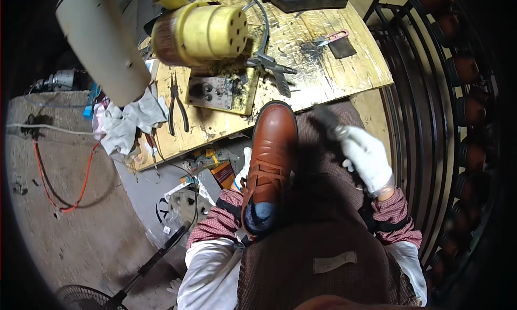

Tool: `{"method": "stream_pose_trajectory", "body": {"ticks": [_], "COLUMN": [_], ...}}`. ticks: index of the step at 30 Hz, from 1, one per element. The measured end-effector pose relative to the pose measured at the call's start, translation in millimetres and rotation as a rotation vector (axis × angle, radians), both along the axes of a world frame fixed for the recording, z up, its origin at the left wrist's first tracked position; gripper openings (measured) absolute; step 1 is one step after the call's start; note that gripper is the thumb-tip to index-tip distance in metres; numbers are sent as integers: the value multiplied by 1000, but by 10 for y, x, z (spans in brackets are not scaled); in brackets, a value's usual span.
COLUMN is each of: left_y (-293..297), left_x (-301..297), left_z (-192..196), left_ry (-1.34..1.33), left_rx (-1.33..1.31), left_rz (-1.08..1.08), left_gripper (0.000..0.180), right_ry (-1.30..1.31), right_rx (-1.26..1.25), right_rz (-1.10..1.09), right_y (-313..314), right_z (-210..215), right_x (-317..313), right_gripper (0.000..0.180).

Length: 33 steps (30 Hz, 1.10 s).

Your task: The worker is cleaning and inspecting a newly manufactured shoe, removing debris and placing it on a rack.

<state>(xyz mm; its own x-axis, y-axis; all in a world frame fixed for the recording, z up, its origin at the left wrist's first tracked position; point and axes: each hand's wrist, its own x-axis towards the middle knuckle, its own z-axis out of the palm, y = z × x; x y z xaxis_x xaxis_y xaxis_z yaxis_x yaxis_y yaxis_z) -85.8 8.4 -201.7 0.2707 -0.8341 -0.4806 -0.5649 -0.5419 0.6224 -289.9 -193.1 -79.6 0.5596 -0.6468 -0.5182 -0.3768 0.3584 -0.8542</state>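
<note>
A brown leather shoe (273,137) with crossed straps and a dark blue lining stands lengthwise in front of me, toe toward the bench. My left hand (245,165), in a white glove, grips it from its left side; most of the fingers are hidden behind the shoe. To the right of the shoe, my right hand (367,158), also white-gloved, is closed around a slim dark tool with a metal collar (339,131). Motion blurs the tool's dark end, so its kind is unclear. That end is apart from the shoe, over my brown apron (334,202).
On the wooden bench (215,128) lie pliers (177,105), an air blow gun (272,66), pink-handled snips (332,38) and a control box (215,93). A yellow heater head (202,32) overhangs it. Grey rags (129,121) sit left; a rack of shoes (467,110) stands right.
</note>
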Motion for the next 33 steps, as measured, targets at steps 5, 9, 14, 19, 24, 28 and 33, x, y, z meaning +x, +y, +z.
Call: {"method": "stream_pose_trajectory", "body": {"ticks": [5,9,14,19,24,28,33], "left_y": [-597,-507,-700,-937,-1010,-1243,-1337], "left_x": [-95,-56,15,17,109,78,158], "left_z": [809,903,941,1010,1117,1118,1207], "left_ry": [-258,-167,-78,8,87,168,234], "left_rx": [-266,-193,-118,-47,5,65,122], "left_rz": [-52,-16,42,65,139,161,237], "left_gripper": [61,60,58,57,56,55,53], "right_ry": [41,34,127,77,171,32,192], "right_rx": [-607,-465,-540,-451,-483,-472,-34], "right_rz": [348,298,429,353,449,342,340], "right_y": [-43,-154,-168,-250,-181,-254,-305], "right_z": [-275,-234,-216,-217,-237,-298,6], "right_x": [391,612,410,618,353,574,542], "right_gripper": [24,21,30,38,37,40,45]}}
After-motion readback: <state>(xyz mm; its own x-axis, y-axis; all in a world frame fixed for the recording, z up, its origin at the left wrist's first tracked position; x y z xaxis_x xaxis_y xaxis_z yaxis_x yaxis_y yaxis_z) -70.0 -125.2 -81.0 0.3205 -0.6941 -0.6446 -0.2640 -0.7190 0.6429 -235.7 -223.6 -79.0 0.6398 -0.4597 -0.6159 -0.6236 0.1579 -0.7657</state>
